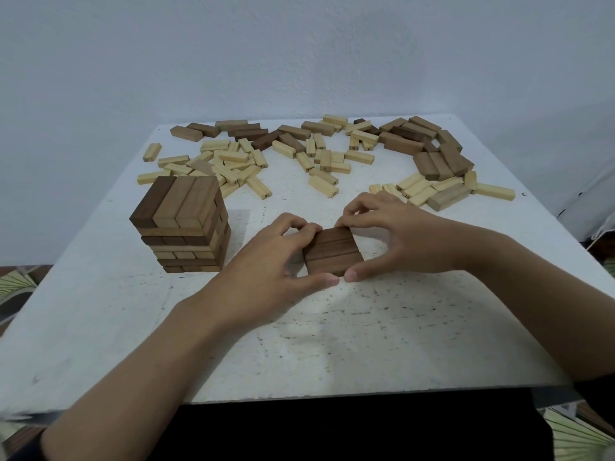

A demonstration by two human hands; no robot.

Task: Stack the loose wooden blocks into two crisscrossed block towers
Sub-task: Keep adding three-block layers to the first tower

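Note:
A crisscrossed tower (182, 224) of brown wooden blocks, several layers high, stands on the left of the white table (332, 344). To its right, near the middle, three dark brown blocks (332, 251) lie side by side as a flat square layer. My left hand (276, 261) and my right hand (399, 241) frame this layer from both sides, fingers curled round its far corners and thumbs touching its near edge. Loose light and dark blocks (316, 154) lie scattered across the far half of the table.
A heap of pale numbered blocks (229, 168) lies just behind the tower. Larger brown blocks (439, 158) are piled at the far right. A pale wall rises behind the table, whose near edge is close to my body.

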